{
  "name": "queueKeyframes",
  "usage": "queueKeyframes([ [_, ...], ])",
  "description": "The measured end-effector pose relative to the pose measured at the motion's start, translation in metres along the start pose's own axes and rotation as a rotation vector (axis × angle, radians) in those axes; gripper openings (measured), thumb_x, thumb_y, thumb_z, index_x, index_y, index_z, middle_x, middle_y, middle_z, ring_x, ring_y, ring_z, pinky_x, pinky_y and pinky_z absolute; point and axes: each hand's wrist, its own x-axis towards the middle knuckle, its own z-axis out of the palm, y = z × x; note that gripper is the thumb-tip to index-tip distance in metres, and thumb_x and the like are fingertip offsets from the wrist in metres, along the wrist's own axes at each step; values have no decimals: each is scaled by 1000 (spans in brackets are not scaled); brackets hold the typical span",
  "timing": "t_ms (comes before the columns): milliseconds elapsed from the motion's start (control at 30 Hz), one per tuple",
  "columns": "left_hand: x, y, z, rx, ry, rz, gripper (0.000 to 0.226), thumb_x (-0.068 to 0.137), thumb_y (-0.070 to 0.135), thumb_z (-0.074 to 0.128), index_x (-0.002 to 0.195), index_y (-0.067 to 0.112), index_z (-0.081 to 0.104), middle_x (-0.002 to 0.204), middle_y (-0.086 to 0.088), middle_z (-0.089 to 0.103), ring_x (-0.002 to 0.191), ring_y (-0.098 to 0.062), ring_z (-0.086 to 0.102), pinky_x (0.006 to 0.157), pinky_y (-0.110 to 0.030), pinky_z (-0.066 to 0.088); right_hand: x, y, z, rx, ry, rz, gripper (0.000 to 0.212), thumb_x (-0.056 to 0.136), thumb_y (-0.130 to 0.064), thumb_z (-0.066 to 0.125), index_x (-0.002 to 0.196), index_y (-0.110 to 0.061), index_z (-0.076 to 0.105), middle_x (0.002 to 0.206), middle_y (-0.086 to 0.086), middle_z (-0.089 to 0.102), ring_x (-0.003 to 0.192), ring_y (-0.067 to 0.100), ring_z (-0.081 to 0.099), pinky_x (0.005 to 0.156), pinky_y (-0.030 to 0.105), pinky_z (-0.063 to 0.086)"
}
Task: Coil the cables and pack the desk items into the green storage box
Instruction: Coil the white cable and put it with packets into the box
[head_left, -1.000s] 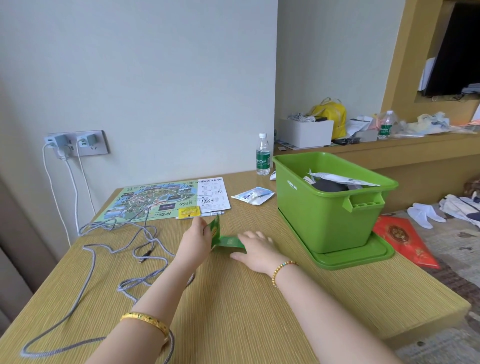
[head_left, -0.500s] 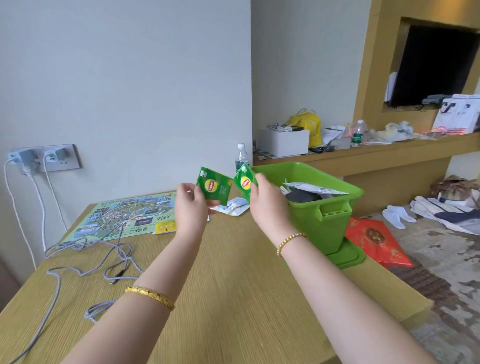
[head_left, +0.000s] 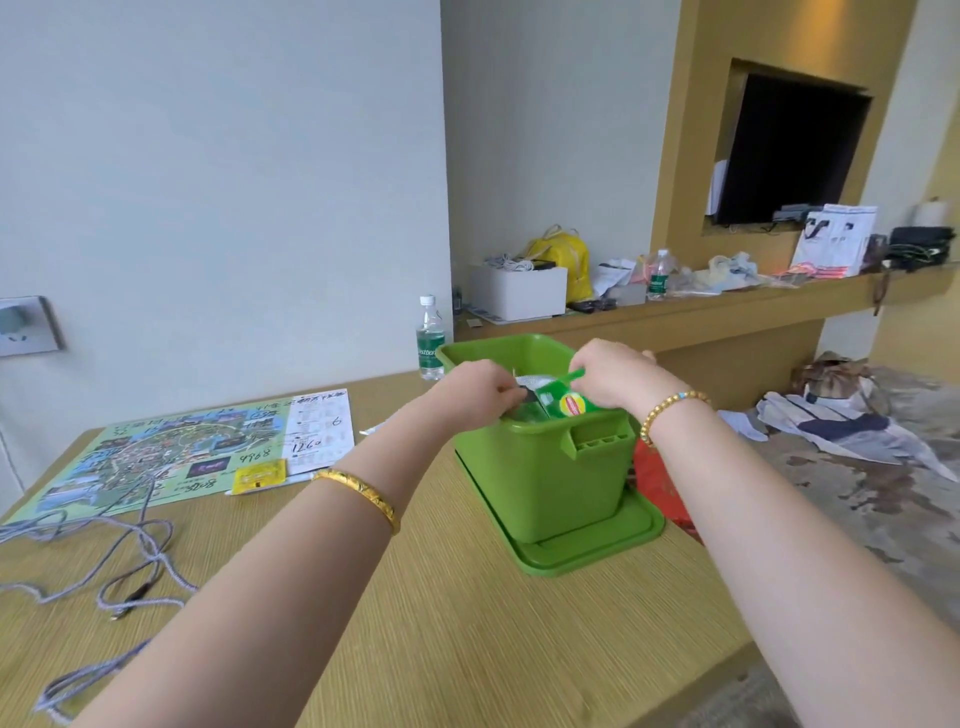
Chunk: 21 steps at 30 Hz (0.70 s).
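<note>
The green storage box (head_left: 540, 478) stands on its green lid (head_left: 592, 545) at the right side of the wooden desk (head_left: 467, 623). Both my hands are over its open top. My right hand (head_left: 613, 376) pinches a green tea packet (head_left: 569, 401) with a yellow and red logo, tilted just inside the rim. My left hand (head_left: 478, 389) has its fingers curled at the near rim, and a second green packet (head_left: 530, 413) shows just under them. White and dark items lie inside the box. Loose grey cables (head_left: 130, 561) sprawl across the desk's left side.
A printed map (head_left: 171, 452) and a small yellow packet (head_left: 258, 475) lie on the desk beside the cables. A water bottle (head_left: 430, 345) stands behind the box by the wall. A red envelope (head_left: 660, 483) lies right of the box. A cluttered shelf (head_left: 675, 312) runs behind.
Both hands lifted the two green packets off the desk and carried them right, from in front of me to inside the box's top. The view followed to the right.
</note>
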Motion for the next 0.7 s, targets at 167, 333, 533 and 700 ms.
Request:
queueKeyframes([
  [167, -3, -10, 0, -27, 105, -16, 40, 98, 31, 41, 78, 5, 64, 80, -15, 65, 80, -31, 60, 68, -31, 44, 10, -2, 11, 201, 212, 4, 24, 90, -7, 44, 79, -18, 62, 103, 12, 58, 116, 28, 46, 99, 42, 29],
  [333, -12, -32, 3, -32, 237, -23, 30, 97, 27, 43, 105, 12, 67, 108, -6, 69, 99, -25, 60, 77, -26, 41, 28, -3, 3, 370, 10, 72, 27, 93, -9, 40, 70, -16, 50, 90, 15, 56, 94, 28, 56, 103, 38, 39],
  [533, -18, -48, 6, -62, 330, -3, 26, 96, 18, 44, 110, 14, 66, 117, -2, 66, 110, -24, 54, 91, -29, 41, 31, -8, 10, -169, 167, 148, 40, 82, -6, 48, 122, -12, 51, 133, 13, 42, 125, 30, 33, 102, 44, 26],
  [700, -20, -52, 8, -65, 323, -8, 28, 96, 19, 43, 114, 14, 64, 119, -3, 64, 111, -24, 54, 92, -30, 41, 34, -6, 14, -98, -33, 142, 24, 92, -12, 48, 112, -11, 61, 116, 7, 59, 104, 28, 51, 101, 42, 31],
])
